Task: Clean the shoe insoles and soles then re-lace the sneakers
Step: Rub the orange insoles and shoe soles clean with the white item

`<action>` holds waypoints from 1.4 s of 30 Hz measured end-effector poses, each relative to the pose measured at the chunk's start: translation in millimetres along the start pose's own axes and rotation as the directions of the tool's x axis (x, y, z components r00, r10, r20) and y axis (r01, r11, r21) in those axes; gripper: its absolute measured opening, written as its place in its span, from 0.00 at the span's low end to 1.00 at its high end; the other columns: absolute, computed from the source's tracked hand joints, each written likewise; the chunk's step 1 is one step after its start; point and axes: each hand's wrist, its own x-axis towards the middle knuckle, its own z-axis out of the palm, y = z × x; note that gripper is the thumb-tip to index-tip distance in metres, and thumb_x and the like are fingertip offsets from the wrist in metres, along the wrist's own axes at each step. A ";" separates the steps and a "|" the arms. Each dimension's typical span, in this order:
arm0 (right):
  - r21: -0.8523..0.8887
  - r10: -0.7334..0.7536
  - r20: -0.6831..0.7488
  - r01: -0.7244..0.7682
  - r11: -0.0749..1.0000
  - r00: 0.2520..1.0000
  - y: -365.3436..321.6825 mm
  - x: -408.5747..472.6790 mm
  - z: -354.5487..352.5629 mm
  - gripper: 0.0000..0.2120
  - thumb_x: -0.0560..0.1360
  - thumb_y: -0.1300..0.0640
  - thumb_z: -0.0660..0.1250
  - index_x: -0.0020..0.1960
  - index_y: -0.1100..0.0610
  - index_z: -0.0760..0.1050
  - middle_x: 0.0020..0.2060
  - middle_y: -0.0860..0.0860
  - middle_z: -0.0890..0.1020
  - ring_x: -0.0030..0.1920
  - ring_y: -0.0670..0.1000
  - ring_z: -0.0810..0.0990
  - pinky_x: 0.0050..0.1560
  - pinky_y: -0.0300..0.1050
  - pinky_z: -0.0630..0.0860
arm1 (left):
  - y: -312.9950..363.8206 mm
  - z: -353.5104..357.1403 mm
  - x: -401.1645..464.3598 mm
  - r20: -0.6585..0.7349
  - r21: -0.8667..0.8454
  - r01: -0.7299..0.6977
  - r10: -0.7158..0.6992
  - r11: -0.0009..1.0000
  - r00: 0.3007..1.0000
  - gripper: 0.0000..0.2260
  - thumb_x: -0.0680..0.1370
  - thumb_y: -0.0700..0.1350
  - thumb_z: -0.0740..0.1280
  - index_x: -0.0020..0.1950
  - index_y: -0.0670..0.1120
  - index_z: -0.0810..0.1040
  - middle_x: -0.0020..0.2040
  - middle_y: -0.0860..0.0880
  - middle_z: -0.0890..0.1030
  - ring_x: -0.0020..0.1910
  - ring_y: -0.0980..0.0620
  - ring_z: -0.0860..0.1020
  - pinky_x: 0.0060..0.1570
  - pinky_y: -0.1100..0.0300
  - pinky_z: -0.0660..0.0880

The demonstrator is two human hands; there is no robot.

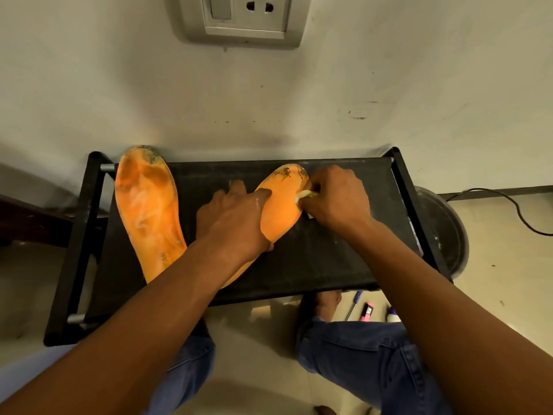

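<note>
Two orange insoles lie on a low black rack (344, 256). The left insole (146, 211) carries white soapy streaks and dark marks at its toe. The right insole (282, 205) lies under my hands. My left hand (236, 217) presses flat on its left side, with the thumb along its near edge. My right hand (335, 199) grips a small pale scrubbing piece (303, 195) against the insole's right edge near the toe; I cannot tell whether it is a cloth or a brush. No sneakers or laces are in view.
A dark round basin (446, 232) stands on the floor right of the rack, with a black cable (514, 211) beyond it. A pen (354, 304), a pink item (367, 311) and a small bottle (393, 316) lie on the floor by my knees. The wall with a socket (245, 16) is behind.
</note>
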 end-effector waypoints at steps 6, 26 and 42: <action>-0.036 -0.043 0.128 0.048 0.998 0.991 -8.8 -4.2 12.5 0.07 0.68 0.54 0.74 0.40 0.54 0.77 0.33 0.50 0.78 0.35 0.52 0.80 0.33 0.44 0.76 | 0.2 0.8 0.0 -0.011 0.002 -0.015 0.015 1.000 1.000 0.44 0.66 0.64 0.78 0.78 0.61 0.60 0.70 0.44 0.67 0.65 0.38 0.73 0.51 0.47 0.77; -0.099 -0.087 0.003 0.087 0.991 0.996 -23.6 -9.9 15.5 0.04 0.72 0.52 0.70 0.41 0.50 0.76 0.39 0.50 0.77 0.39 0.54 0.79 0.35 0.44 0.73 | -30.2 -6.6 -3.0 0.074 -0.046 -0.178 0.181 0.983 0.981 0.47 0.65 0.63 0.79 0.79 0.61 0.59 0.70 0.49 0.66 0.68 0.44 0.67 0.62 0.47 0.73; -0.057 -0.212 0.060 0.216 0.975 0.975 -37.7 -24.4 28.4 0.08 0.75 0.50 0.70 0.53 0.48 0.82 0.45 0.49 0.82 0.44 0.53 0.81 0.41 0.47 0.79 | -69.5 -2.6 -5.9 0.275 0.135 -0.229 0.186 0.964 0.943 0.49 0.68 0.70 0.72 0.75 0.74 0.38 0.78 0.55 0.26 0.77 0.41 0.27 0.75 0.32 0.39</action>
